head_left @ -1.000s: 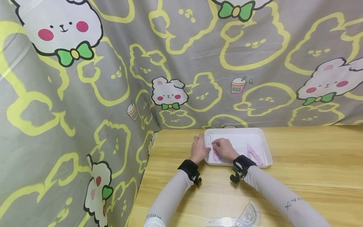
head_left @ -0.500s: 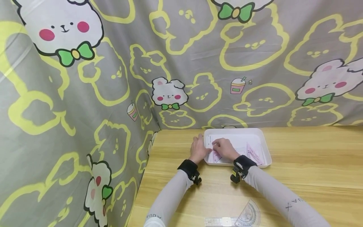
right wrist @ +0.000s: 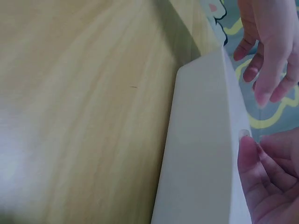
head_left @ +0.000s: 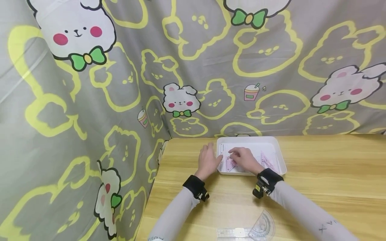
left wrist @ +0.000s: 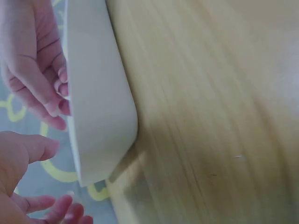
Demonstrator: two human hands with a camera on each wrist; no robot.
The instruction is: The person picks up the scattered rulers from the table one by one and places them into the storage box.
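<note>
Both hands (head_left: 226, 159) at tray (head_left: 278, 157) edge

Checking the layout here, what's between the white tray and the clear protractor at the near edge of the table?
Only bare wooden table lies between the white tray and the protractor, apart from the right forearm crossing there, as the head view shows.

The left hand (head_left: 208, 160) now lies just off the white tray (head_left: 278, 157), fingers spread; the right hand (head_left: 243, 159) sits lower.

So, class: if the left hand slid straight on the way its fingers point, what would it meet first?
Probably the white tray: the left hand lies on the table at the tray's left rim, its fingers pointing along that rim, so depth is unclear.
</note>
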